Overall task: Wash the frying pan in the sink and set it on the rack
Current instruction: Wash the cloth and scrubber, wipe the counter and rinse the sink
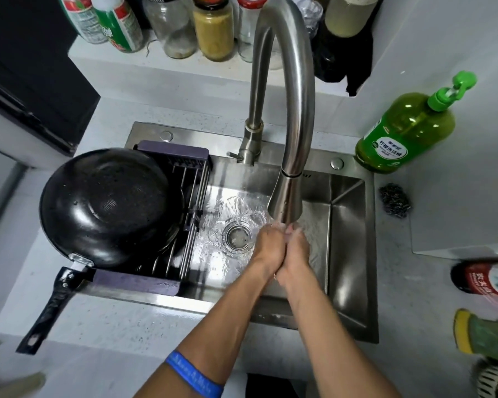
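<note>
Now the frying pan (107, 205) sits upside down on the rack (184, 202) at the sink's (348, 214) left edge and could slip off, while both hands, left hand (266, 248) and right hand (295, 254), rub together under the water, holding nothing.

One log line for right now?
pan: upside down on rack | left hand, right hand: together under running tap
</note>
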